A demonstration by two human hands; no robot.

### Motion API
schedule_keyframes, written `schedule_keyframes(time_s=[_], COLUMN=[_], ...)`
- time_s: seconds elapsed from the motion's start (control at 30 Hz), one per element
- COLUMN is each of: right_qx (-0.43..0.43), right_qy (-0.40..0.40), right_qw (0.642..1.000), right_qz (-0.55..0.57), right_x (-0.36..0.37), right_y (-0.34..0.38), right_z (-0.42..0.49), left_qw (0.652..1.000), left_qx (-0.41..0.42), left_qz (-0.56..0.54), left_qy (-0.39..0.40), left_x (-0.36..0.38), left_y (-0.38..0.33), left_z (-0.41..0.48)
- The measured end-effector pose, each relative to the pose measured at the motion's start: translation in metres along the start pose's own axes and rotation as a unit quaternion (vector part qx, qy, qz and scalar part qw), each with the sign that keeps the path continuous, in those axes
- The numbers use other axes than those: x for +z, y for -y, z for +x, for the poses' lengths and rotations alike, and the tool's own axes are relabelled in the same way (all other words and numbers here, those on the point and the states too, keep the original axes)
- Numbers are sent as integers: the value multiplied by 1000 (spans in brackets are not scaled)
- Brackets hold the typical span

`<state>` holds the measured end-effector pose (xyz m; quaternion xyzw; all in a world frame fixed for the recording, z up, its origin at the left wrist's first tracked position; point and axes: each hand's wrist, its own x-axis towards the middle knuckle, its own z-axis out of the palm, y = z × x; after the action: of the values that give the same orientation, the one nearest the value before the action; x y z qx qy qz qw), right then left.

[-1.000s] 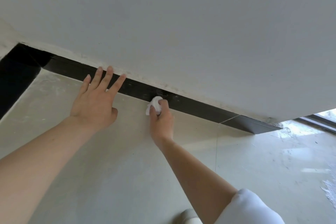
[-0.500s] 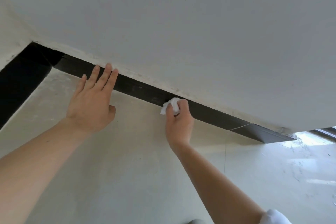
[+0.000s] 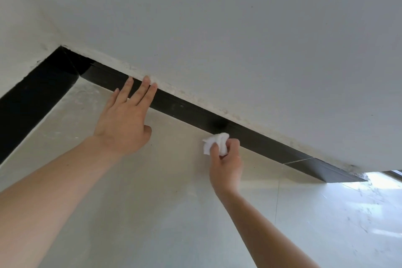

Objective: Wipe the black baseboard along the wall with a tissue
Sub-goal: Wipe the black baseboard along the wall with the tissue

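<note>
Along the foot of a pale wall (image 3: 239,39), a person's right hand (image 3: 227,165) grips a crumpled white tissue (image 3: 214,142) at the lower edge of the black baseboard (image 3: 189,113), where the strip meets the tiled floor (image 3: 152,202). Compared with a second ago, the tissue has travelled along the strip away from the left hand (image 3: 124,124), widening the gap between the two hands. It now sits lower, more over the floor than on the black face. The left hand's digits, spread a second ago, have drawn closer together.

Curled round the wad, the right fingers (image 3: 233,144) clasp it with the thumb on the near side, and loose tissue sticks out to their left. The left fingers (image 3: 139,93) are straight and released, holding nothing. Their tips reach across the baseboard to its upper edge at the wall, and whether the palm bears on the floor cannot be told. A dark patch (image 3: 218,124) shows on the baseboard just beyond the right fingers.
</note>
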<state>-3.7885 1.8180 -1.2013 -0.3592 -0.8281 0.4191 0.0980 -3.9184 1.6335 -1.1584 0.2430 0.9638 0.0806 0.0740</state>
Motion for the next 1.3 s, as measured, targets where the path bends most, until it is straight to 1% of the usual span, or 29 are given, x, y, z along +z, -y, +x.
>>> schedule_keyframes(time_s=[0.07, 0.1, 0.17, 0.23, 0.3, 0.4, 0.43, 0.47, 0.5, 0.53, 0.6, 0.63, 0.67, 0.7, 0.77, 0.83, 0.9, 0.97, 1.03, 1.07, 1.13, 1.2, 1.23, 1.3], right_qx=[68, 87, 105, 96, 62, -31, -62, -96, -133, -168, -226, -255, -283, -298, -286, -316, -393, -466, -504, -519, -537, -528, -517, -456], right_qy=[-39, -47, -45, -33, 10, 121, 143, 147, 131, 98, 5, -33, -48, -19, 103, 158, 146, 106, 76, 62, 50, 64, 84, 182], right_qw=[996, 993, 989, 988, 991, 991, 988, 984, 980, 975, 962, 953, 942, 930, 901, 874, 852, 821, 801, 791, 762, 733, 718, 693], right_qz=[48, 65, 93, 119, 115, 47, 20, -18, -62, -107, -154, -157, -176, -213, -309, -335, -315, -311, -313, -319, -360, -425, -460, -528], right_x=[4, 12, 35, 60, 78, 85, 81, 75, 68, 58, 47, 46, 49, 55, 70, 78, 79, 73, 64, 59, 57, 59, 61, 66], right_y=[4, 10, 26, 43, 57, 68, 68, 66, 61, 58, 56, 59, 65, 71, 79, 80, 76, 69, 70, 75, 84, 98, 102, 103], right_z=[9, 14, 19, 18, 17, 11, 10, 9, 10, 12, 20, 25, 29, 32, 32, 24, 11, 6, 14, 20, 35, 42, 42, 37], left_qw=[1000, 1000, 1000, 999, 999, 999, 999, 999, 999, 999, 998, 998, 998, 998, 997, 997, 997, 997, 998, 998, 998, 998, 997, 997], left_qx=[-3, -5, -10, -14, -11, 5, 12, 18, 21, 22, 20, 18, 17, 18, 22, 25, 33, 49, 50, 33, -5, -17, -19, -25], left_qz=[-11, -15, -18, -20, -10, 2, 6, 9, 8, 5, 0, -2, -3, -2, -2, -3, -6, -18, -34, -47, -62, -66, -72, -79], left_qy=[4, 7, 16, 28, 35, 43, 42, 42, 44, 48, 57, 61, 65, 66, 70, 68, 69, 56, 20, 1, -15, -9, -7, -5], left_x=[0, 0, -2, -4, -7, -14, -17, -18, -20, -20, -21, -22, -22, -23, -26, -28, -31, -32, -31, -30, -26, -19, -17, -13], left_y=[-2, -4, -5, -5, -3, 4, 7, 10, 12, 12, 12, 12, 11, 11, 12, 13, 15, 21, 30, 34, 42, 44, 44, 42], left_z=[0, 0, -1, -1, -1, 1, 2, 2, 3, 4, 4, 5, 5, 6, 6, 6, 7, 7, 2, 0, -3, -4, -3, -2])
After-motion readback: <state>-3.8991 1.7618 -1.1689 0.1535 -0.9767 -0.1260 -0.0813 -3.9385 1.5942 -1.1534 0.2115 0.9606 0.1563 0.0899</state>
